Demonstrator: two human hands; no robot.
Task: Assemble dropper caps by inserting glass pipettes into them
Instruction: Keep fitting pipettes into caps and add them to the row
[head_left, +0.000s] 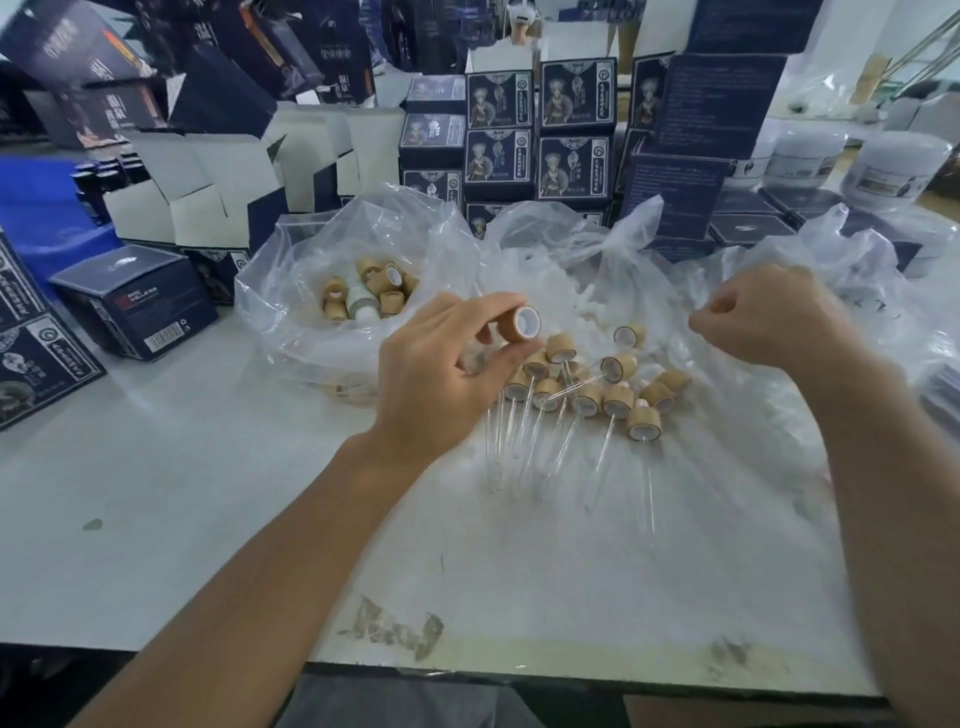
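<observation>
My left hand pinches one bamboo-coloured dropper cap between thumb and fingers, its white open end facing right. My right hand hovers to the right with fingers curled; whether it holds a glass pipette is too blurred to tell. Below both hands lies a pile of assembled caps with glass pipettes on clear plastic. A clear bag of loose caps sits behind my left hand.
Crumpled clear plastic bags spread across the white table. Dark blue product boxes are stacked behind, open white-lined cartons at left, white jars at back right. The table's front edge is close to me.
</observation>
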